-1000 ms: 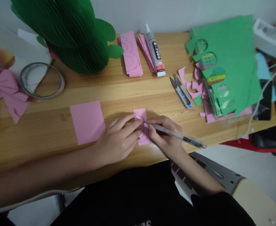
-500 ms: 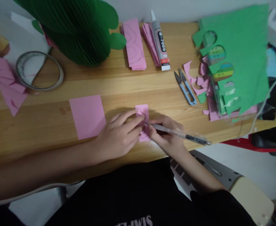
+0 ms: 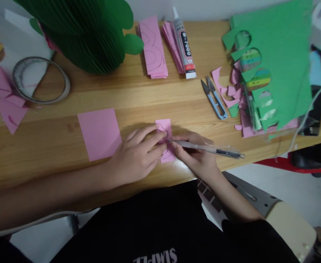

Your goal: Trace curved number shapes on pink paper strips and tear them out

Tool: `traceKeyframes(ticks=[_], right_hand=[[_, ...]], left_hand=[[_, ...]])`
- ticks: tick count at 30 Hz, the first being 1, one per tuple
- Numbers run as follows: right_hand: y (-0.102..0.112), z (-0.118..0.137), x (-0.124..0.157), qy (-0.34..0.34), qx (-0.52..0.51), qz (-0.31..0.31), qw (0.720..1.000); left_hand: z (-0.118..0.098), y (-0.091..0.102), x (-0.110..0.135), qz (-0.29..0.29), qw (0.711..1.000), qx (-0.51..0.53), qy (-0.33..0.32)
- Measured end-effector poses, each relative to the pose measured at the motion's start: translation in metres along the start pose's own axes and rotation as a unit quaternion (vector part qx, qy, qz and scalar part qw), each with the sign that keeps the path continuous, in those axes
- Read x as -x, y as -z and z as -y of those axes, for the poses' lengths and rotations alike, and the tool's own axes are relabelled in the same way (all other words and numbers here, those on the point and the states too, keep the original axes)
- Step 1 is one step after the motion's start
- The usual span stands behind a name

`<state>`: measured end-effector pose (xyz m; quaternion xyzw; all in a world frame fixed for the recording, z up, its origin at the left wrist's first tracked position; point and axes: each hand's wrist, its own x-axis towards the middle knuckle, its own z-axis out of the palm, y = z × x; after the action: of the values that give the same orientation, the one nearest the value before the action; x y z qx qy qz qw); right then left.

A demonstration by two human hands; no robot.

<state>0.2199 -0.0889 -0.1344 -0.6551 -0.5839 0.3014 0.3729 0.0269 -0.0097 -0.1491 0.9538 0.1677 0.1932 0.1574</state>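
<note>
A small pink paper rectangle [image 3: 166, 125] lies on the wooden table near its front edge, with a curved outline drawn on it. My left hand [image 3: 138, 155] rests flat with its fingers spread over the left side of this paper, pressing it down. In my right hand [image 3: 197, 155] is a clear pen [image 3: 210, 148], its tip at the middle of the paper. Part of the drawn line is hidden under my left fingers. Just left of my left hand lies a pink paper square [image 3: 99, 134].
Along the back stand a green layered paper cactus [image 3: 94, 44], folded pink strips [image 3: 153, 47] and a glue tube [image 3: 185, 47]. A tape roll [image 3: 67, 87] is at left. Thread snips [image 3: 215, 100], pink scraps [image 3: 231, 90] and green cut paper [image 3: 289, 73] lie at right.
The pen has swung slightly, its back end now higher relative to my right hand. The whole view has shifted a little. Left hand and paper stay together.
</note>
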Motion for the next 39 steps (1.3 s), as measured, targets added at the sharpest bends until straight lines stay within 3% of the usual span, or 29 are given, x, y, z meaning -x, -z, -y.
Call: traceKeyframes(ticks=[12, 39], right_hand=[[-0.001, -0.003, 0.002, -0.013, -0.045, 0.004, 0.999], [0.003, -0.004, 0.024, 0.003, 0.013, -0.038, 0.999]], left_hand=[[-0.003, -0.001, 0.0, -0.001, 1.0, -0.029, -0.005], [-0.001, -0.001, -0.001, 0.009, 0.999, -0.035, -0.014]])
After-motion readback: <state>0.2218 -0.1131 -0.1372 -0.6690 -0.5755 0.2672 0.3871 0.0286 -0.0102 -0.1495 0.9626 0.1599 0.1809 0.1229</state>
